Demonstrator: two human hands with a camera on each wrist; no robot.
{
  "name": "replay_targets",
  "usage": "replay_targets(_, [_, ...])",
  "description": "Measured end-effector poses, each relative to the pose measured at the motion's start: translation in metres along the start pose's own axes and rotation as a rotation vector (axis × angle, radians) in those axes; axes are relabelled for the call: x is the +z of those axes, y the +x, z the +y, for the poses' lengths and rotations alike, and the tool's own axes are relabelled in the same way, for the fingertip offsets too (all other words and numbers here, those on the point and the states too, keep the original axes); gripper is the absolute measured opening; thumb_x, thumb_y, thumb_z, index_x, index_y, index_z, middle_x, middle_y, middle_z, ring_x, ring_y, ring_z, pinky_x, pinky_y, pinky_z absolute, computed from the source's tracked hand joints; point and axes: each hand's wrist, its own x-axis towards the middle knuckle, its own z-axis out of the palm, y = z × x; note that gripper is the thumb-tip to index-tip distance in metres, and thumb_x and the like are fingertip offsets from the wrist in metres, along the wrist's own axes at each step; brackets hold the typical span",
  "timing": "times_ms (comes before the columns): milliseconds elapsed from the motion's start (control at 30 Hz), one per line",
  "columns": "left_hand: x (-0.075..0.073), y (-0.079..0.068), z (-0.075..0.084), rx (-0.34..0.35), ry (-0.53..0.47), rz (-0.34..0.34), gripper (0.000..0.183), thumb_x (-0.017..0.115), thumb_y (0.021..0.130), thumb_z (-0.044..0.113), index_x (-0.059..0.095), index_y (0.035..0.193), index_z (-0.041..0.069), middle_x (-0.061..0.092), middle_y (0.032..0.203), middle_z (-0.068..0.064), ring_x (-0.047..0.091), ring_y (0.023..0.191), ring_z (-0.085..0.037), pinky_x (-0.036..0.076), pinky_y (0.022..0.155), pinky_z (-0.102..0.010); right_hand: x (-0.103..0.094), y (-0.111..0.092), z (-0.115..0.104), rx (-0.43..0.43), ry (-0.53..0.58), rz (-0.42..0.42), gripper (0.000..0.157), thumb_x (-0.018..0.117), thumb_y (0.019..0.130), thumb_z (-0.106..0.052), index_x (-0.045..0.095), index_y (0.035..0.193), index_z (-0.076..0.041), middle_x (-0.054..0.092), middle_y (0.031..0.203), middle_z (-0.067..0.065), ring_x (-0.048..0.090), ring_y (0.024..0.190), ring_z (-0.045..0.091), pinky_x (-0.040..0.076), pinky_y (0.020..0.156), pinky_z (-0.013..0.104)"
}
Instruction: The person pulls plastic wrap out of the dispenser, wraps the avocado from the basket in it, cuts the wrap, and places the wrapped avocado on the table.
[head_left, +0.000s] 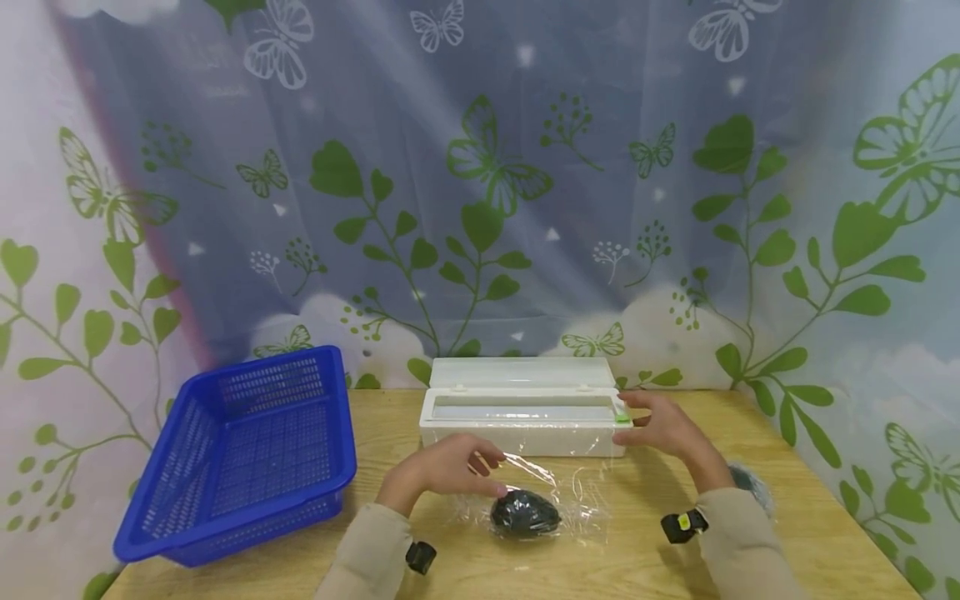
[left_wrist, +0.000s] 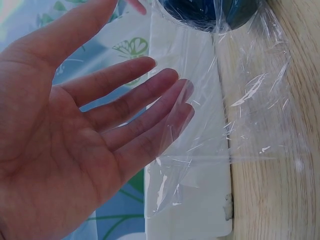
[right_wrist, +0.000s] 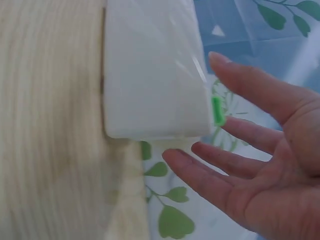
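A dark, avocado-shaped object point(head_left: 525, 513) lies on the table with a sheet of clear cling film point(head_left: 581, 500) around it. My left hand point(head_left: 450, 467) hovers at its upper left, thumb tip close to it. In the left wrist view, the spread fingers overlap the film point(left_wrist: 260, 100). Behind stands a white cling film dispenser point(head_left: 517, 442), its lid point(head_left: 521, 372) raised and a green slider point(head_left: 622, 417) at its right end. My right hand point(head_left: 660, 425) is at that end, thumb and fingers apart around the corner, gripping nothing in the right wrist view.
A blue plastic basket point(head_left: 347, 433) stands on the left, overlapping the table's left edge. A second dark, film-wrapped thing point(head_left: 756, 487) sits on the right, partly hidden by my right forearm. A printed curtain point(head_left: 495, 267) hangs behind the wooden table point(head_left: 622, 567).
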Motion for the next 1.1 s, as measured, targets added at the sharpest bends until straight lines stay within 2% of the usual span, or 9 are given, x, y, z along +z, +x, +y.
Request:
replay_targets(233, [-0.002, 0.001, -0.003, 0.007, -0.010, 0.000, 0.055, 0.079, 0.091, 0.029, 0.064, 0.135, -0.001, 0.070, 0.128, -0.020, 0.070, 0.115, -0.035, 0.058, 0.095, -0.033, 0.009, 0.008, 0.011, 0.071, 0.024, 0.052, 0.084, 0.088, 0.083, -0.023, 0.046, 0.150, 0.004, 0.041, 0.152, 0.038, 0.054, 0.126, 0.058, 0.060, 0.093, 0.052])
replay_targets(367, [-0.003, 0.001, -0.004, 0.006, -0.005, 0.004, 0.054, 0.080, 0.091, 0.029, 0.065, 0.135, 0.000, 0.070, 0.127, -0.019, 0.070, 0.114, -0.034, 0.058, 0.093, -0.031, 0.013, 0.011, 0.014, 0.097, 0.047, 0.102, 0.080, 0.090, 0.080, -0.019, 0.051, 0.147, 0.002, 0.042, 0.153, 0.035, 0.057, 0.125, 0.054, 0.061, 0.089, 0.047])
replay_targets(600, [-0.002, 0.000, -0.004, 0.003, -0.015, 0.006, 0.055, 0.080, 0.090, 0.028, 0.065, 0.134, -0.002, 0.069, 0.127, -0.021, 0.070, 0.113, -0.034, 0.059, 0.094, -0.035, 0.017, 0.014, 0.017, 0.082, 0.045, 0.154, 0.074, 0.089, 0.078, -0.011, 0.054, 0.142, 0.005, 0.046, 0.147, 0.037, 0.066, 0.113, 0.048, 0.063, 0.079, 0.037])
replay_targets(767, [-0.002, 0.000, -0.003, -0.008, -0.018, 0.003, 0.055, 0.080, 0.090, 0.029, 0.065, 0.134, -0.001, 0.069, 0.127, -0.020, 0.070, 0.114, -0.033, 0.059, 0.095, -0.035, 0.016, 0.014, 0.019, 0.061, 0.032, 0.167, 0.072, 0.089, 0.077, -0.008, 0.056, 0.140, 0.006, 0.046, 0.147, 0.039, 0.069, 0.108, 0.047, 0.064, 0.078, 0.039])
replay_targets(1100, [-0.002, 0.001, -0.004, -0.016, -0.017, 0.006, 0.053, 0.080, 0.091, 0.029, 0.066, 0.133, 0.000, 0.070, 0.127, -0.018, 0.070, 0.113, -0.031, 0.059, 0.094, -0.035, 0.015, 0.014, 0.023, 0.060, 0.008, 0.162, 0.074, 0.090, 0.078, -0.013, 0.056, 0.142, 0.003, 0.042, 0.152, 0.038, 0.070, 0.109, 0.046, 0.063, 0.079, 0.041])
